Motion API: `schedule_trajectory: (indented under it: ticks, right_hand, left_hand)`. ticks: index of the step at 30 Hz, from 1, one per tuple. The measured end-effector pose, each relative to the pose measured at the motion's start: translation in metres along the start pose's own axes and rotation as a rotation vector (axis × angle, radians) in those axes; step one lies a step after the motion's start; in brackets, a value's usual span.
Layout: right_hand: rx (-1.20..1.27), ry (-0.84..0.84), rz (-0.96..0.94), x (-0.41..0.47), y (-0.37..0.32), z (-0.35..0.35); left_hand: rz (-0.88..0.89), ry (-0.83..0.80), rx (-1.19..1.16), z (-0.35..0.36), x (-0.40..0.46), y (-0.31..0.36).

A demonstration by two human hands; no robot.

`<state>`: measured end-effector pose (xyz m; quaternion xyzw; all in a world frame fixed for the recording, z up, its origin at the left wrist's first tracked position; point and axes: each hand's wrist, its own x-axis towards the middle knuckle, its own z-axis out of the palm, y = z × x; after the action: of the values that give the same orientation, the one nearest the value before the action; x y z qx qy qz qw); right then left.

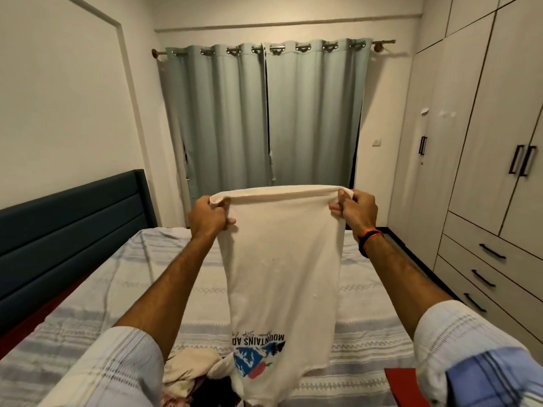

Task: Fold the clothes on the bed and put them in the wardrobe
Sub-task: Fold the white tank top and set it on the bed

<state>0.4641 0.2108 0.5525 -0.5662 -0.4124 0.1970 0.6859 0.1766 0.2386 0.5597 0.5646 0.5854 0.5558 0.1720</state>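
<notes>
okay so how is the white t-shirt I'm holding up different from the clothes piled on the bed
The white t-shirt hangs stretched out between the left hand and right hand; the pile of clothes lies crumpled on the bed. The t-shirt shows an upside-down mountain print; the pile shows none. Neither is folded yet.

T-shirt (282, 274) hem below frame edge

A T-shirt (282, 259) hangs between both raised hands above the bed (97, 312); a clothes heap (191, 374) lies at its near edge, headboard (70, 230) left, wardrobe (482, 171) right, curtains (264, 113) behind.
</notes>
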Motion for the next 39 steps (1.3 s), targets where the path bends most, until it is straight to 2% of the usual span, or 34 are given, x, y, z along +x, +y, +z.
schedule_trajectory:
  ticks: [2, 8, 11, 14, 18, 21, 27, 35, 39]
  right_hand:
    - [0.014, -0.008, -0.022, 0.006, -0.007, -0.007]
    - [0.09, 0.043, -0.043, 0.027, -0.022, -0.027]
    - [0.053, -0.002, -0.026, 0.03, -0.029, -0.035]
    - [0.071, 0.051, -0.069, 0.036, -0.031, -0.044]
    - [0.03, 0.02, -0.07, 0.039, -0.033, -0.056]
    - [0.039, 0.02, -0.09, 0.045, -0.032, -0.067]
    - [-0.057, -0.062, 0.011, 0.051, -0.008, -0.088]
    - [0.099, 0.078, -0.129, 0.07, 0.005, -0.098]
    - [-0.018, 0.044, 0.001, 0.088, 0.031, -0.086]
  left_hand:
    - [0.035, 0.011, -0.159, 0.003, 0.001, 0.014]
    - [0.15, 0.018, -0.134, 0.012, 0.012, 0.037]
    - [0.131, 0.001, -0.145, 0.02, 0.012, 0.044]
    - [0.133, 0.036, -0.153, 0.028, 0.008, 0.051]
    - [0.154, 0.005, -0.149, 0.038, 0.001, 0.057]
    - [0.135, 0.053, -0.168, 0.048, -0.006, 0.058]
    - [0.059, -0.002, -0.104, 0.072, -0.02, 0.046]
    - [0.173, 0.154, -0.158, 0.099, -0.008, 0.052]
    - [0.135, 0.078, -0.012, 0.13, 0.007, 0.032]
